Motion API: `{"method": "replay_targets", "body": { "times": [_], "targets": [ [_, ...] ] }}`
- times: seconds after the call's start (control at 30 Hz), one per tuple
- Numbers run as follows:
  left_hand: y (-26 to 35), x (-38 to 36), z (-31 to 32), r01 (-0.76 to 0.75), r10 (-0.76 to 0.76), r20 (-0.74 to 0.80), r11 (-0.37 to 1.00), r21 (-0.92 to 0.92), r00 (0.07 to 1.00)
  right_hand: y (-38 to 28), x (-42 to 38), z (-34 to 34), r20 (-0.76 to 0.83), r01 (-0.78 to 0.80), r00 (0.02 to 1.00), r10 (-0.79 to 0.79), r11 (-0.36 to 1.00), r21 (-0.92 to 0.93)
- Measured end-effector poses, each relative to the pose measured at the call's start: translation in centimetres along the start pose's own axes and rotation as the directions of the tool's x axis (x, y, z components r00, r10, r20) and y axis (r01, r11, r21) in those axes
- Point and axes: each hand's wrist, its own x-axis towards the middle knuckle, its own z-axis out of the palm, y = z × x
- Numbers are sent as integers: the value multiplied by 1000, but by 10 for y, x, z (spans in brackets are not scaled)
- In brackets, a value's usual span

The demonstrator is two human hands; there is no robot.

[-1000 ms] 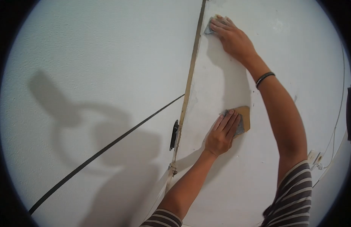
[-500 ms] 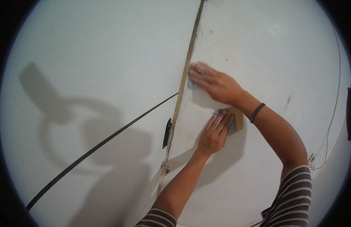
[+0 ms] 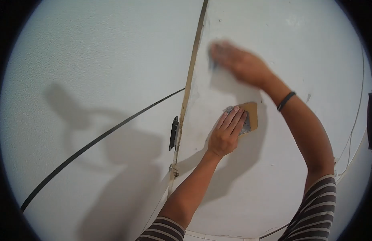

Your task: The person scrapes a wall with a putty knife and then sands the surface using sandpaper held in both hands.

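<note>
My left hand lies against the white panel, its fingers pressed over a flat tan-and-grey piece with a corner showing beyond the fingertips. Higher up, my right hand is smeared by motion. Its fingers are bent round a thin bluish-grey pad, held flat side towards the white panel; I cannot tell its exact kind. A dark band circles the right wrist.
Along the panel's left side runs a bare wood-coloured edge with a black latch plate. A textured wall with a dark curved strip lies left of it. Thin white cables hang at right.
My right hand has moved up and to the right, away from the panel's edge, with the pad. My left hand keeps its place on the tan-and-grey piece. The view has shifted slightly.
</note>
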Motion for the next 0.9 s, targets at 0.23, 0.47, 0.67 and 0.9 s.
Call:
{"method": "replay_targets", "body": {
  "times": [0.23,0.47,0.67,0.9],
  "targets": [
    [-2,-24,2,44,-43,14,997,-63,999,-86,-9,32,-92,83,993,-74,991,101],
    [39,-149,-36,308,-287,276,951,-32,917,-76,-2,43,-124,-170,974,190,973,156],
    [97,-264,-98,600,-451,592,797,-69,668,-207,-52,51,49,108,991,-127,955,277],
    [191,-400,-198,811,-490,807,585,25,329,-207,-64,50,-55,-197,976,210,963,185]
  ]
}}
